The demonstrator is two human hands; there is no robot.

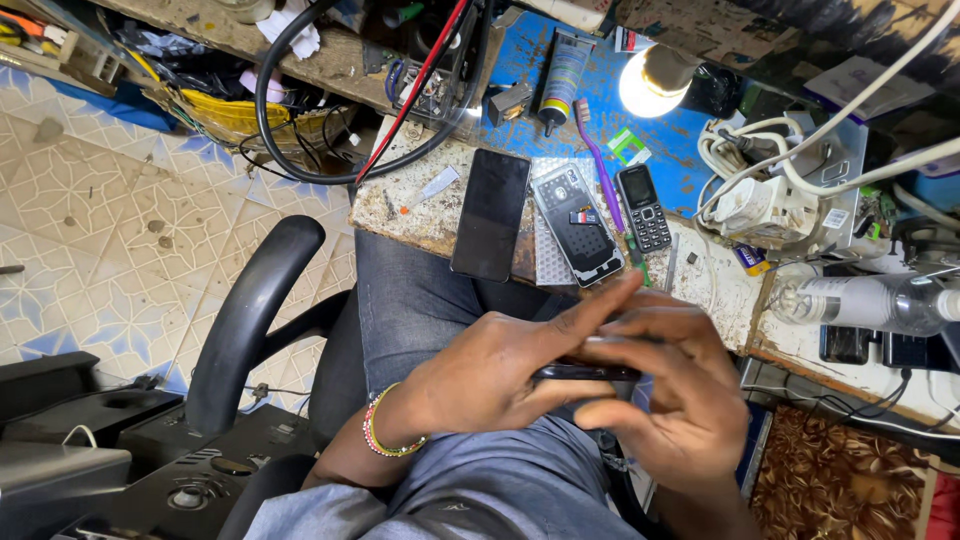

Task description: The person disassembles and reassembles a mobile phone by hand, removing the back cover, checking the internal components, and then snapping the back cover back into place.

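Note:
Both of my hands hold one thin dark phone point(585, 372) edge-on above my lap. My left hand point(500, 370), with a beaded bracelet on its wrist, grips the phone from the left. My right hand point(670, 400) wraps it from the right, fingers curled over its top edge. On the worn bench edge just beyond lie a black smartphone point(490, 215) face up, an opened phone point(577, 225) with its insides showing, a small keypad phone point(642, 207) and a purple toothbrush point(600, 170).
A lit bare bulb point(650, 80) glows on the blue bench top beside a glue tube point(563, 75). Thick black and red cables point(400, 110) loop at the bench's left. A white power strip point(760, 205) and a clear plastic bottle point(870, 300) lie right. A black chair armrest point(250, 320) is at my left.

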